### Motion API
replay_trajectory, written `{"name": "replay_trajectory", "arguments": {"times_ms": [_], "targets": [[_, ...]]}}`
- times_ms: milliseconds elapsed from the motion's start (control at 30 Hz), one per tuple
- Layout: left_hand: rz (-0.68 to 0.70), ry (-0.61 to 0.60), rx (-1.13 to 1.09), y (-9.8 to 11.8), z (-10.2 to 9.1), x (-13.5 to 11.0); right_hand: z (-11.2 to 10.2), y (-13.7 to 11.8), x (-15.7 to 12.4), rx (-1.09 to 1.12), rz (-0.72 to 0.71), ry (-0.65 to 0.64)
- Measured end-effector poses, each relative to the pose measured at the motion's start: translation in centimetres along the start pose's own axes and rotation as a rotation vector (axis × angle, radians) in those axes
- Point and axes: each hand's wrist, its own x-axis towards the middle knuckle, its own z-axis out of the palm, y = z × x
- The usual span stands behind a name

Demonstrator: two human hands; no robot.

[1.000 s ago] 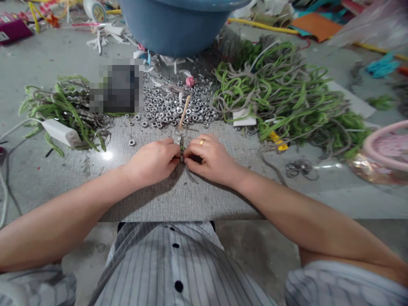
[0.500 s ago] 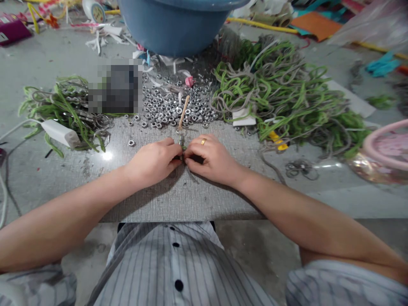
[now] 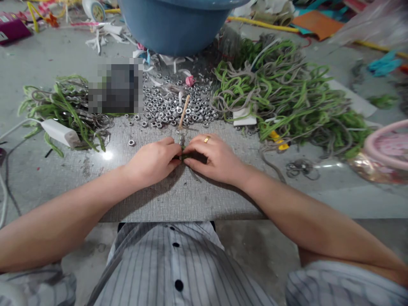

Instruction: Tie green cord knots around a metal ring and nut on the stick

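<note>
My left hand (image 3: 152,160) and my right hand (image 3: 213,158) meet fingertip to fingertip on a grey board (image 3: 165,191). Both are pinched on a short green and grey cord piece (image 3: 182,156) between them. A small metal part (image 3: 181,138) sticks out just beyond the fingers; how it joins the cord is hidden. A gold ring sits on a finger of my right hand. Just beyond lies a heap of silver nuts (image 3: 168,106) with a wooden stick (image 3: 184,111) resting on it.
A large tangle of green and grey cords (image 3: 287,97) fills the right side. A smaller bundle with metal rings (image 3: 70,110) lies left, next to a white adapter (image 3: 59,131). A blue basin (image 3: 178,23) stands behind. A pink-rimmed container (image 3: 387,148) sits at the right edge.
My right hand's fingers have shifted slightly left over the cord piece. Otherwise both hands stay in the same spot.
</note>
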Motion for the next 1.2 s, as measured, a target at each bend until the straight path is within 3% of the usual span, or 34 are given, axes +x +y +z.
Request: {"name": "replay_trajectory", "arguments": {"times_ms": [433, 767, 967, 1100, 1200], "targets": [[0.011, 0.01, 0.018, 0.0, -0.1, 0.0, -0.9, -0.5, 0.3, 0.187, 0.17, 0.032], [-0.007, 0.005, 0.013, 0.2, -0.3, -0.1, -1.3, 0.0, 0.3, 0.177, 0.177, 0.11], [0.002, 0.021, -0.037, 0.1, -0.4, -0.2, -1.9, 0.3, 0.4, 0.137, 0.21, 0.032], [0.008, 0.044, -0.096, 0.0, -1.8, -0.6, -2.2, 0.3, 0.5, 0.117, 0.167, -0.042], [0.002, -0.036, -0.013, -0.3, -3.1, -0.8, -2.2, 0.4, 0.6, 0.09, 0.152, -0.063]]}}
